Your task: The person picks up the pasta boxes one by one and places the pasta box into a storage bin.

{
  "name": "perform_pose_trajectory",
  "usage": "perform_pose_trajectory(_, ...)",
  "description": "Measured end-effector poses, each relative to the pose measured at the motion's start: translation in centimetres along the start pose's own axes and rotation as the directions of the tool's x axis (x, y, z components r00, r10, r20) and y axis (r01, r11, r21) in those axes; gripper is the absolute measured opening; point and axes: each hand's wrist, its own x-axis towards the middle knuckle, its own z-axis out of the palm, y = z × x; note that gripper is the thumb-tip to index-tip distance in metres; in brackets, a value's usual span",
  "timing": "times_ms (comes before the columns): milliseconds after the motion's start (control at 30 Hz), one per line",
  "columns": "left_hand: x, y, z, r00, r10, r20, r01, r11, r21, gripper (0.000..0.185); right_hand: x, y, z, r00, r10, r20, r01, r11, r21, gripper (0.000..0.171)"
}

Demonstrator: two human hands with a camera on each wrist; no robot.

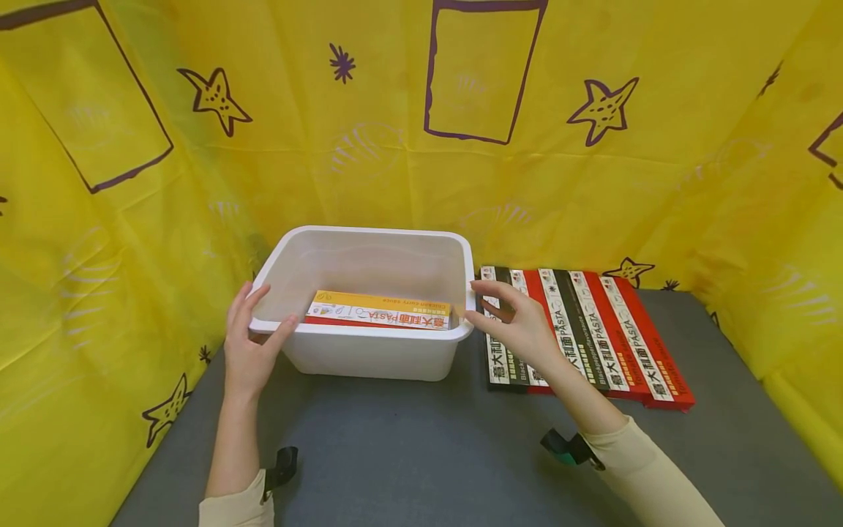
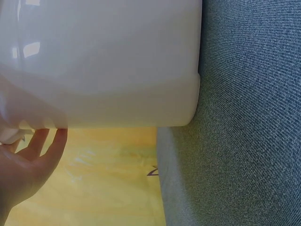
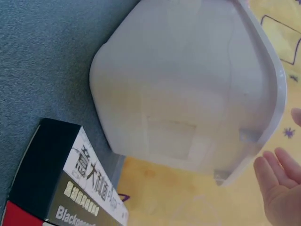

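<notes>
Our left hand point(image 1: 249, 344) rests loosely open on the left rim of the white bin point(image 1: 369, 351) at center frame, and our right hand point(image 1: 520, 326) hovers spread by its right rim, gripping nothing. With no firm hold, the bin could slide on the grey table point(image 1: 408, 446), nudging the 5 pasta boxes point(image 1: 586, 329) lying right of it.
</notes>
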Motion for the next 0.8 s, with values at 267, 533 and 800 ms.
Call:
perform_pose_trajectory(267, 0.1, 0.1, 0.0, 1.000, 0.001, -0.001, -0.001, 1.000, 0.002, 0.062, -0.5, 2.8, -1.2, 0.999, 0.049, -0.019, -0.049, 0.999, 0.006, 0.054)
perform_pose_trajectory(533, -0.1, 0.1, 0.0, 1.000, -0.003, 0.004, 0.003, 1.000, 0.004, 0.062, -1.9, 4.2, -2.6, 0.997, 0.060, -0.046, -0.058, 0.998, 0.037, 0.057)
perform_pose_trajectory(800, -0.1, 0.1, 0.1, 1.000, 0.011, -0.008, -0.011, 1.000, 0.003, 0.061, -4.0, 6.5, -4.5, 0.984, 0.152, -0.090, -0.155, 0.988, -0.021, 0.060)
